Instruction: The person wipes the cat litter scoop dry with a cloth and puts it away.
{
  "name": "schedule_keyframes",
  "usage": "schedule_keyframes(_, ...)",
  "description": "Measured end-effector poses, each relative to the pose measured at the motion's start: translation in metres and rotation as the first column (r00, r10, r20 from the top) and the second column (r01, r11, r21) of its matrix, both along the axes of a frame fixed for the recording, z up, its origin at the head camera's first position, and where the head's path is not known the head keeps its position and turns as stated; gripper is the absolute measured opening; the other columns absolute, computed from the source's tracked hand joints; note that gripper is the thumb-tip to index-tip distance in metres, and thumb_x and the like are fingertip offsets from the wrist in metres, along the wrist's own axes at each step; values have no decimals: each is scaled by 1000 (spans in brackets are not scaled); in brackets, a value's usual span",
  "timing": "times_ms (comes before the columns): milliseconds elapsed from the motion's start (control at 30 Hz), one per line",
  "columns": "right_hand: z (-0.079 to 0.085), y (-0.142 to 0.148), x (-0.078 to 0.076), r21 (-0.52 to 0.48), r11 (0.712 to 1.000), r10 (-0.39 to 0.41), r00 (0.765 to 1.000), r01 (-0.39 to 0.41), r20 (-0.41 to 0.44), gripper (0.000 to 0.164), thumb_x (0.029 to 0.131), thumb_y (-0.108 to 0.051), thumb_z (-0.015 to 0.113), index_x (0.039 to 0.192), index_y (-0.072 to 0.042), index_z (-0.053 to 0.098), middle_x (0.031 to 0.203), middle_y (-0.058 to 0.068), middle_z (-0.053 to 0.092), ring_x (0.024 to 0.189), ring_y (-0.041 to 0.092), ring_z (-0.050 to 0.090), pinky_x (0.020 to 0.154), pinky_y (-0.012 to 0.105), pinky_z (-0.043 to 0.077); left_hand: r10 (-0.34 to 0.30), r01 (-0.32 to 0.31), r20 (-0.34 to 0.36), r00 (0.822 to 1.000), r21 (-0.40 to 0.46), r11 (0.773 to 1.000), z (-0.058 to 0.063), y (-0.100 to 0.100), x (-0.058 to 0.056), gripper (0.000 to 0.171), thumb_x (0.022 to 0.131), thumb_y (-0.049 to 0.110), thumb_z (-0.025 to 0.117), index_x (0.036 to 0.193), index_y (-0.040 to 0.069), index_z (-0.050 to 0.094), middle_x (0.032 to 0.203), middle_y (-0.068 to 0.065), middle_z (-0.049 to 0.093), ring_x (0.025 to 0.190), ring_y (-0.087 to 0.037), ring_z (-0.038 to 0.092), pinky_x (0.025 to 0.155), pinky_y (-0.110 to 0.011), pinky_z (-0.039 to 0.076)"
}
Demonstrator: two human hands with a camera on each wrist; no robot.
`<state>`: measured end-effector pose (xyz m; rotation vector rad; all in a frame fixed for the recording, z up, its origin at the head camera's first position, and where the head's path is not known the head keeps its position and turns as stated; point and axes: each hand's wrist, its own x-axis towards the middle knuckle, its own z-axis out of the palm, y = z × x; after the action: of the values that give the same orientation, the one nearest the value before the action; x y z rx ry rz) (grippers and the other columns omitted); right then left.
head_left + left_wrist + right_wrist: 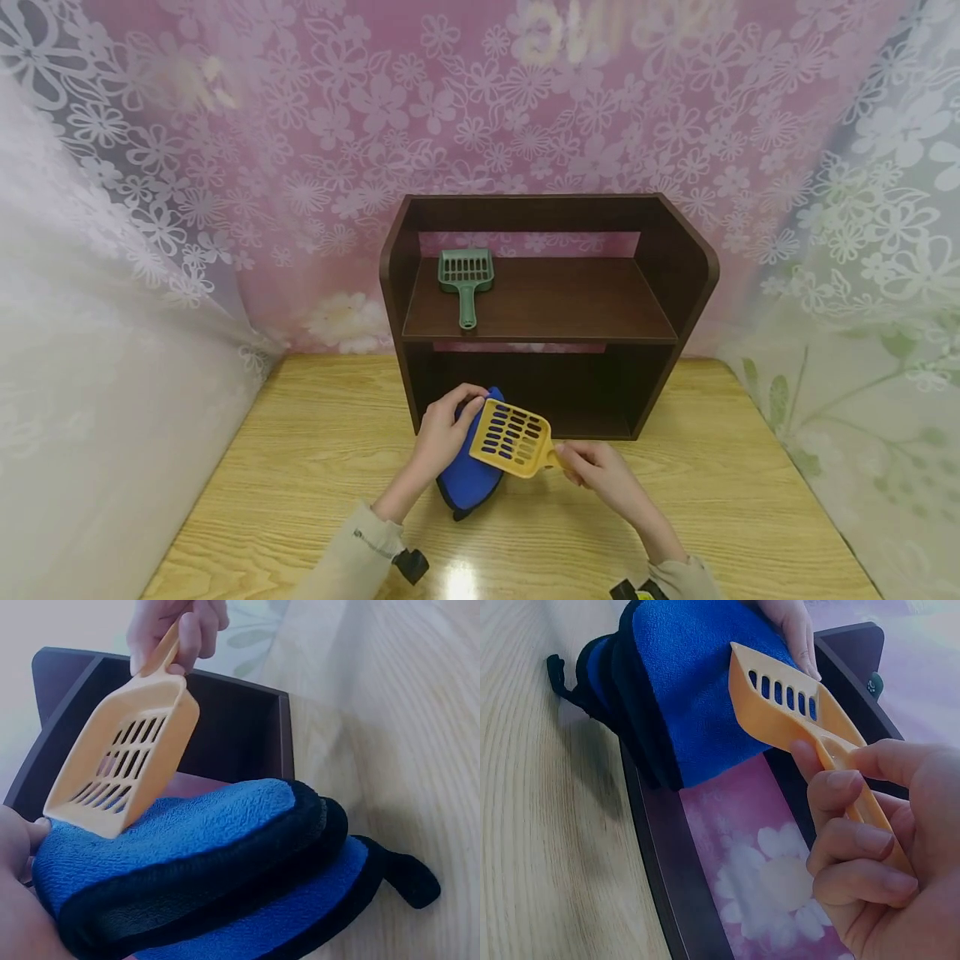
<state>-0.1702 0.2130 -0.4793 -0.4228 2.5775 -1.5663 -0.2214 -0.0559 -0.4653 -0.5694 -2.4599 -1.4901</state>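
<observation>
The handle of a yellow slotted litter scoop (513, 437) is gripped in my right hand (603, 479), fingers curled round it in the right wrist view. My left hand (442, 429) holds a folded blue cloth (468, 483) with black edging and a black loop (414, 881). In the head view the scoop's head overlaps the cloth, and its slots show blue behind. The scoop's front edge is close to the cloth and my left fingers; whether it touches them I cannot tell. Part of the left hand is cut off in the left wrist view.
A dark brown two-tier shelf (540, 337) stands at the back of the wooden table (330, 483). A green litter scoop (467, 283) lies on its upper tier, at the left, handle toward the front. Flowered curtains (315, 167) hang behind and at both sides.
</observation>
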Motion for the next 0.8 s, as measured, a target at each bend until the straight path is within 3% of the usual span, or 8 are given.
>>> schedule_keyframes(233,3,6,0,-161,982,-101,995,100,1,34,108,-22,51,86,0,64,61,-2,45,51,4,38,47,19,31,-62,61,-35,997,-40,997,-7,-2,4,20,106,25,56,115,17,71,109,1,73,98,-17,68,85,-36,54)
schedule_keyframes(367,7,9,1,-158,975,-155,987,159,38,36,109,-26,50,91,1,66,60,-1,44,47,5,33,43,19,28,-108,107,-17,994,-63,992,-12,-6,6,20,106,25,55,115,17,70,110,1,72,100,-17,67,88,-38,54)
schedule_keyframes(533,15,11,4,-146,966,-201,975,213,94,39,109,-29,48,103,4,68,60,0,45,45,5,31,42,18,26,-107,106,-19,994,-59,993,-15,-11,6,20,106,25,54,114,17,70,113,-1,72,105,-19,68,91,-40,55)
schedule_keyframes(633,22,11,7,-163,964,-193,974,211,120,41,109,-29,48,109,7,67,61,1,46,46,4,31,42,18,25,-93,91,-19,996,-51,994,-17,-13,6,19,106,25,54,114,18,70,113,0,72,105,-19,68,91,-40,55)
schedule_keyframes(800,34,12,12,-193,968,-146,986,160,85,41,110,-27,47,111,8,68,62,0,48,45,3,30,40,17,26,-77,77,-1,997,-43,996,-17,-15,7,17,105,23,56,113,20,71,111,3,71,104,-15,68,93,-40,54)
